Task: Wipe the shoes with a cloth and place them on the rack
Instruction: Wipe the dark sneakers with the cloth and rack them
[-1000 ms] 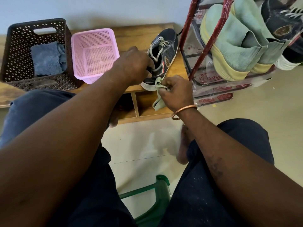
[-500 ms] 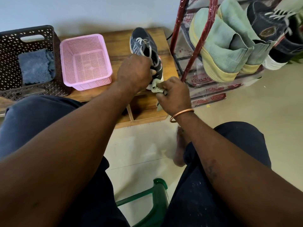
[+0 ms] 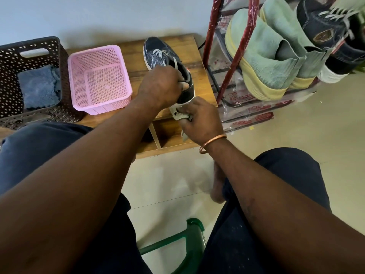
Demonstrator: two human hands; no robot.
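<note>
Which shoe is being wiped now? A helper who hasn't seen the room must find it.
Start at the low wooden bench against the wall, left of the red shoe rack. Right of the pink basket lies a dark blue lace-up sneaker. Unlike the shoes on the rack, the left hand holds it.

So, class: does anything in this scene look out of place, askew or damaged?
Nothing is spilled or plainly broken. One oddity: on the shoe rack, the pale green shoes stand steeply tipped, soles showing. The dark sneaker is tilted only because the left hand holds it for wiping.
</note>
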